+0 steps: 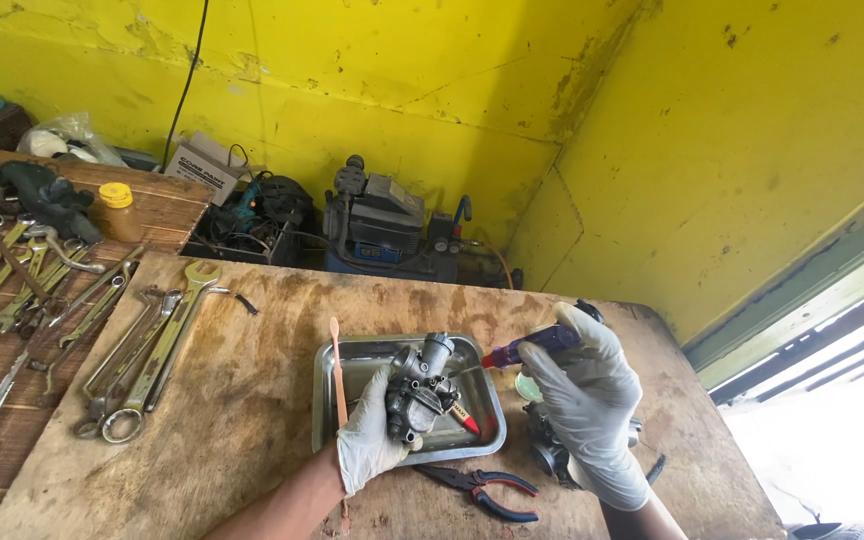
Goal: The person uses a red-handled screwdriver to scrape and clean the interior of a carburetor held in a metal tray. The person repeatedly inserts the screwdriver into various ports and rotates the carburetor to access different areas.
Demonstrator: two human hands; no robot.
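My left hand (372,440), in a white glove, grips a grey metal carburettor (414,390) and holds it upright over a steel tray (344,356). My right hand (584,400), also gloved, holds a screwdriver with a purple and red handle (530,346); its thin shaft points left at the carburettor's side. Another red-tipped tool (464,420) lies in the tray under the carburettor. A second dark metal part (546,448) sits on the board beneath my right hand, partly hidden.
A toothbrush (336,372) lies along the tray's left edge. Pliers with red and blue grips (482,490) lie in front of the tray. Several spanners (142,350) are spread at left. A blue compressor (382,235) and a box stand by the yellow wall.
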